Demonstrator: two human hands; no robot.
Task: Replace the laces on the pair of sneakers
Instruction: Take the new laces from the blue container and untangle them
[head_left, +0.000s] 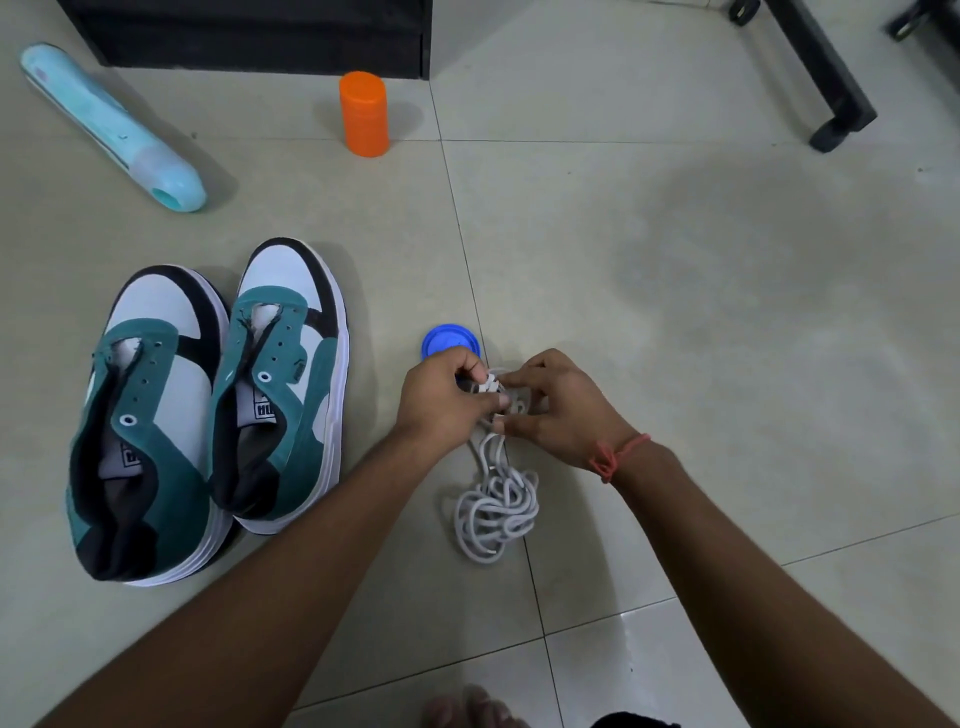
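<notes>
Head view: your left hand (441, 400) and right hand (558, 410) meet over the tiled floor (675, 312), both with fingers curled and pinching the top of a bundle of white laces (496, 504). Left fingers and thumb grip the wrapped upper end of the bundle; right fingertips pinch the strands just beside them. The rest of the laces hangs down in loose loops, and its lower coils rest on the floor nearer to you than the hands. A red thread band (615, 457) sits on your right wrist.

Taking the laces as landmark: the pair of sneakers (208, 410), teal, white and black, stands side by side well to their left, toes pointing away from you, eyelets unlaced. A blue round lid (449, 340) lies just beyond them, partly hidden by your left hand. Farther beyond stands an orange cylinder (363, 114), upright. A pale blue elongated object (111, 127) lies far to the upper left.
</notes>
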